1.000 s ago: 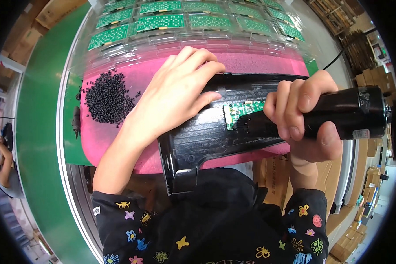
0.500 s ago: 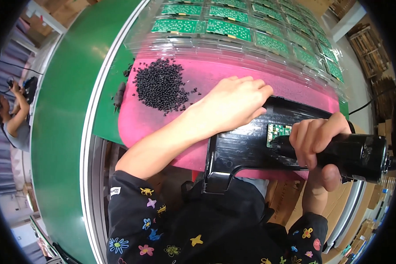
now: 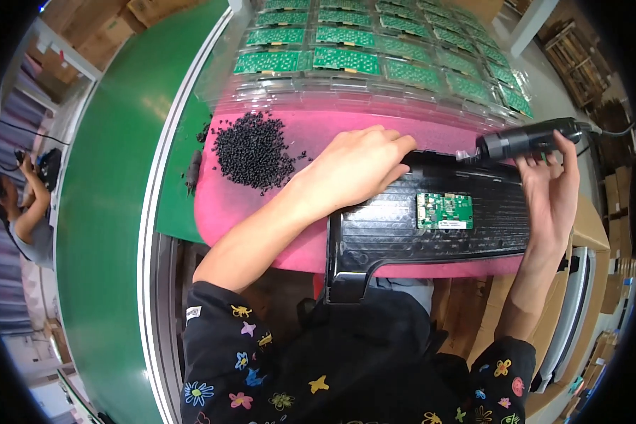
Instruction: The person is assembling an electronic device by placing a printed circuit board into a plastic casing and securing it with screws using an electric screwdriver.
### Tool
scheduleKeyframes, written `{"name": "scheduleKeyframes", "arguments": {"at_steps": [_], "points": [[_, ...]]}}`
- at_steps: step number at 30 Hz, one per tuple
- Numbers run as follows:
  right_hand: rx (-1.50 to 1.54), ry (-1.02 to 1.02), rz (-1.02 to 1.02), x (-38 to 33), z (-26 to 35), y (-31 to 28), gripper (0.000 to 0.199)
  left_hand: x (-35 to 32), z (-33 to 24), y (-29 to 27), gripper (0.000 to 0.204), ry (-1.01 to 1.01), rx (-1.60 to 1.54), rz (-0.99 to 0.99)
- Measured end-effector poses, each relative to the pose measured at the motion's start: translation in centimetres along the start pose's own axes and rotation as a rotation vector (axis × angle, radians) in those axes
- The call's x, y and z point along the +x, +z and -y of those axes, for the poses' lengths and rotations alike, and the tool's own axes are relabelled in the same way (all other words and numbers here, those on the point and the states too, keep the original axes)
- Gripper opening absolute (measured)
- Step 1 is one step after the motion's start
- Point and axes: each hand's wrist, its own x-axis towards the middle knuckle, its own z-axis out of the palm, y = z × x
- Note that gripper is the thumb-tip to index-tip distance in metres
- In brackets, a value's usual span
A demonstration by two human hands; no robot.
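Board (image 3: 444,211) lies flat inside the black casing (image 3: 374,237), green face up, a little right of the casing's middle. From where I sit, I see the casing resting on the pink mat (image 3: 222,212), its left leg reaching out past the near edge. I have the left hand (image 3: 360,166) at the casing's far rim: its fingers are bent and close together over the edge, thumb against the inner face, clamped on that rim. I have the right hand (image 3: 550,194) turned palm up at the driver (image 3: 519,141), fingertips and thumb meeting its black body; how firmly they close, I cannot tell. The driver slants above the casing's far right corner, nose to the left, well apart from the board. Left of the left hand I make out a pile of small black pieces (image 3: 251,152) on the mat. Clear trays (image 3: 283,83) of more green boards (image 3: 346,59) stand beyond.
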Motion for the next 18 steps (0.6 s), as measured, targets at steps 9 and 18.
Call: {"name": "scheduleKeyframes", "arguments": {"at_steps": [9,18], "points": [[-0.848,-0.626,0.148,-8.3,4.2,-0.4,0.011,1.2,-0.3,0.8,0.031,0.019,0.02,0.037],[-0.955,-0.691,0.31,-11.0,11.8,-0.2,0.02,1.6,0.1,-1.3,0.029,0.036,0.035,-0.024]]}}
